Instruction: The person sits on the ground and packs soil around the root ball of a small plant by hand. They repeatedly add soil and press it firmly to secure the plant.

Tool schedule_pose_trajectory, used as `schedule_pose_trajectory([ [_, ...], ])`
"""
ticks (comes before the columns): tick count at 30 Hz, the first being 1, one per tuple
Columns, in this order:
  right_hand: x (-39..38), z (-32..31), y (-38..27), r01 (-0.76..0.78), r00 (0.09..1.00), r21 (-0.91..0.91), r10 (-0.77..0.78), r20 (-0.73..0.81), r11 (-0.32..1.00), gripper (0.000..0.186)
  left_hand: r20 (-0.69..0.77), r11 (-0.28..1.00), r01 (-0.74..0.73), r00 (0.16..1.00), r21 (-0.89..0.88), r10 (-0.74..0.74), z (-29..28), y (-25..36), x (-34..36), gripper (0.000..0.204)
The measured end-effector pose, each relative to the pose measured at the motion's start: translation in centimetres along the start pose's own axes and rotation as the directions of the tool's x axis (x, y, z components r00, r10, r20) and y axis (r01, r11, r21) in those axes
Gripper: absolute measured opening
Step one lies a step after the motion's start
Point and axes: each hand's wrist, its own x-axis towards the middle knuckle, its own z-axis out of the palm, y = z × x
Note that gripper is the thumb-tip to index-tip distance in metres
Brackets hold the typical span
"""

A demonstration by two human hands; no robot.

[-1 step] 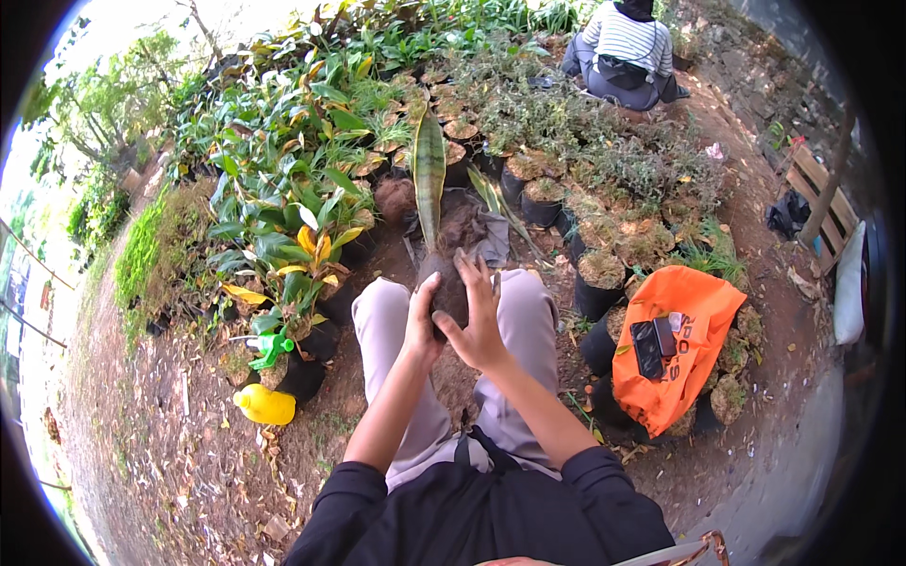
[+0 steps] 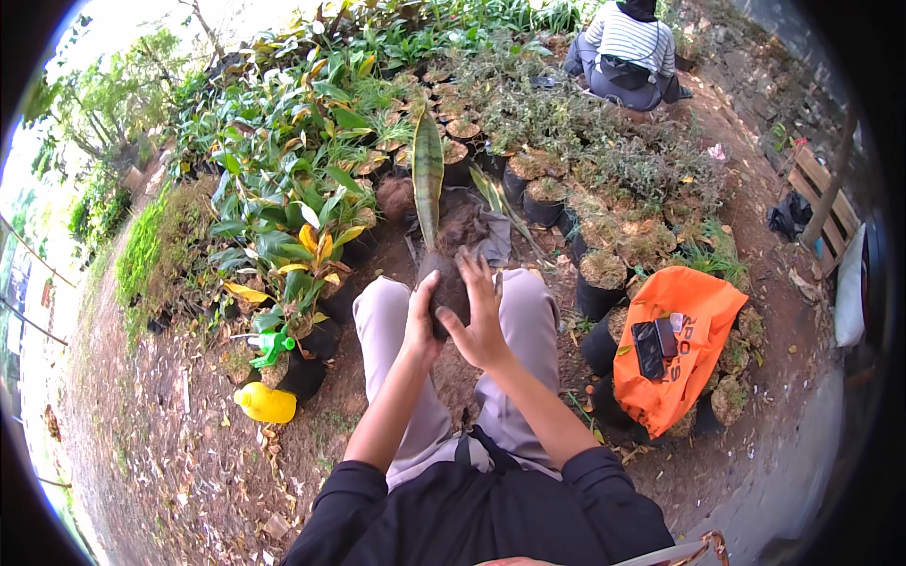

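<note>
Between my knees, a snake plant (image 2: 427, 179) with one tall, yellow-edged leaf stands nearly upright. Its dark, rounded base (image 2: 451, 292) is pressed between both palms; whether soil alone or a thin black bag forms the surface, I cannot tell. My left hand (image 2: 421, 319) cups the left side, thumb along the near face. On the opposite side my right hand (image 2: 481, 321) lies with fingers slightly spread against it. Just beyond the base sits a heap of brown fibre (image 2: 464, 226) on grey sheeting (image 2: 496, 241). Another snake plant leaf (image 2: 495, 200) lies to its right.
Leafy potted plants (image 2: 274, 226) crowd the left, dry ones (image 2: 604, 269) the right. A yellow bottle (image 2: 266, 403) and green spray head (image 2: 272, 346) are at left. Phones (image 2: 648, 349) rest on an orange bag (image 2: 694, 302). Another person (image 2: 628, 52) squats far right.
</note>
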Motion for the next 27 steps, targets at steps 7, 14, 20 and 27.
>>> schedule_pose_trajectory([
  [7,0.1,1.0,0.0,-0.007,0.998,-0.085,0.013,0.069,0.996,0.092,0.012,0.998,-0.035,0.999,-0.058,0.036,-0.8,0.1,0.8,0.042],
  [14,0.3,0.7,0.7,-0.179,0.982,0.183,0.164,0.094,0.967,0.086,-0.076,0.927,-0.22,0.964,0.303,0.253,0.2,0.2,0.2,0.052],
  [20,0.7,0.6,0.2,-0.3,0.92,0.623,0.391,-0.009,0.722,0.081,0.069,0.941,-0.236,0.972,0.242,0.226,0.2,1.6,-1.1,0.066],
  [27,-1.7,1.3,-1.0,-0.05,0.995,0.038,0.053,-0.085,0.998,0.091,0.062,0.992,-0.081,0.994,-0.098,0.087,0.1,-0.1,-1.2,0.065],
])
